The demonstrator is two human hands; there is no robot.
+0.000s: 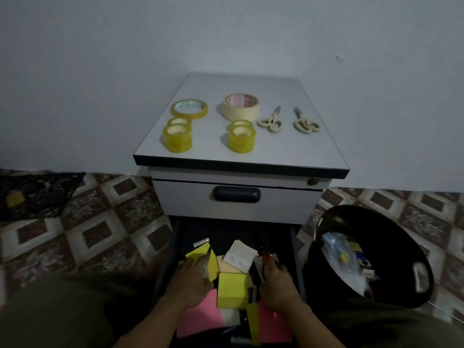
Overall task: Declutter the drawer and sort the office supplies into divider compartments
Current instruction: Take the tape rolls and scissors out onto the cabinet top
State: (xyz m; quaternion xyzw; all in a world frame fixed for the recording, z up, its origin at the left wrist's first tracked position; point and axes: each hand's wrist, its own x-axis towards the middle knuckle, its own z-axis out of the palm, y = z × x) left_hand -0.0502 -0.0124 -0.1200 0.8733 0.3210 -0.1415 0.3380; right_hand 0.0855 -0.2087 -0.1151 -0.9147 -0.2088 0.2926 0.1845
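The drawer point(226, 231) is pulled out toward me at 6 o'clock, its long axis running 6 to 12, and it is heaped with paper. A yellow block point(232, 290) stands in the middle, a white pad point(239, 257) lies tilted at its 12, and a pink sheet point(198, 315) lies flat at its 7. My left hand point(190, 275) has its fingers curled on a yellow pad point(198, 254) at the pile's 10. My right hand point(276, 280) is closed round a slim red thing point(266, 258) at the pile's 2; it is too blurred to name. The hands sit narrow, either side of the block.

The far end of the drawer is dark and bare. A closed upper drawer front with its handle point(236, 194) overhangs it.

On the counter point(288, 146) two scissors point(270, 120) point(305, 121) point their blades toward 12. Left of them sit masking tape point(241, 106) and clear tape rolls point(177, 136).

A black bin point(391, 232) of scraps stands on the patterned tile floor point(100, 222) just beside the drawer at 3. A plain wall point(226, 33) backs the cabinet.
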